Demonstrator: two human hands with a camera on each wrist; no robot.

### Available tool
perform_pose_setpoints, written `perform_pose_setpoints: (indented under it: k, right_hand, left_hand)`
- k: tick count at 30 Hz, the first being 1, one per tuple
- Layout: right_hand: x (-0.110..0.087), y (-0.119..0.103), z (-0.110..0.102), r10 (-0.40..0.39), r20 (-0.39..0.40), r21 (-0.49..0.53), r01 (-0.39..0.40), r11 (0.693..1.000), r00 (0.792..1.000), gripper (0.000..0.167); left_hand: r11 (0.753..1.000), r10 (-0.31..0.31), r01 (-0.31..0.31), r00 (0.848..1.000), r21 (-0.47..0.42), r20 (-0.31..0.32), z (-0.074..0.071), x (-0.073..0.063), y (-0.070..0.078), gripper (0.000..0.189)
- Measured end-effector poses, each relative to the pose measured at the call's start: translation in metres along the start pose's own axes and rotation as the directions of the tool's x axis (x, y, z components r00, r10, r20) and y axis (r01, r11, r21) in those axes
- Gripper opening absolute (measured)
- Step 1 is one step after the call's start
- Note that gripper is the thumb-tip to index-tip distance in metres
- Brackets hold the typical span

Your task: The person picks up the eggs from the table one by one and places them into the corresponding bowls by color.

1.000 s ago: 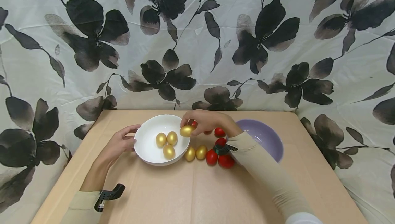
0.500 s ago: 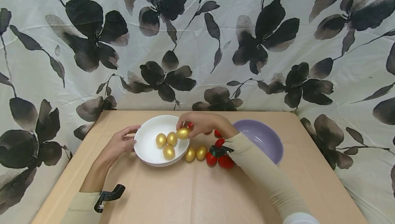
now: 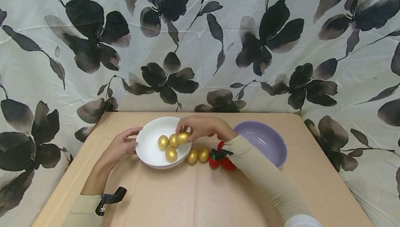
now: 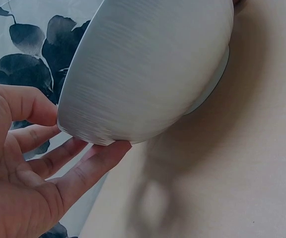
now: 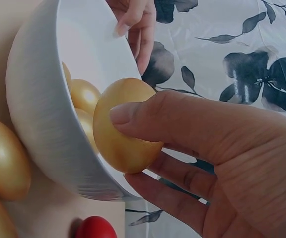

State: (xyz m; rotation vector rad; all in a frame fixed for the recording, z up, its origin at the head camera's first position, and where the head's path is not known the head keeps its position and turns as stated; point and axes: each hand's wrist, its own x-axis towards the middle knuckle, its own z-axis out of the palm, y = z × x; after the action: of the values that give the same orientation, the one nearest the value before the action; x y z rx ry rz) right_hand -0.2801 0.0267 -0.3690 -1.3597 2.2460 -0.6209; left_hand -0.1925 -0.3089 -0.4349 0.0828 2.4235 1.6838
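Note:
In the head view my left hand (image 3: 122,143) holds the left side of the white bowl (image 3: 147,154). The left wrist view shows its fingertips on the rim and outer wall of the bowl (image 4: 153,74). My right hand (image 3: 203,126) pinches a golden egg (image 3: 183,137) over the bowl's right rim. Seen from the right wrist, the thumb lies across that egg (image 5: 125,131), with fingers behind and below it. Several golden eggs (image 3: 171,154) lie inside the bowl. Two more golden eggs (image 3: 192,156) rest on the table just right of it.
Red egg-shaped things (image 3: 228,164) lie on the table, partly hidden by my right wrist. A purple bowl (image 3: 272,136) stands at the right behind my right forearm. The wooden table (image 3: 162,199) ends at a floral cloth (image 3: 212,64).
My right hand has moved left with the golden egg, from the bowl's right rim to farther over its inside. My left hand and the white bowl stay in place.

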Motion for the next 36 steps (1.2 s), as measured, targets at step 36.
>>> perform_pose_setpoints:
  k: [36]
  right_hand:
    - [0.021,-0.009,0.021,-0.011,0.092,-0.039,0.014,0.999,0.996,0.033]
  left_hand:
    - [1.0,0.01,-0.01,1.0,-0.012,0.015,-0.004,-0.002,-0.003,0.06]
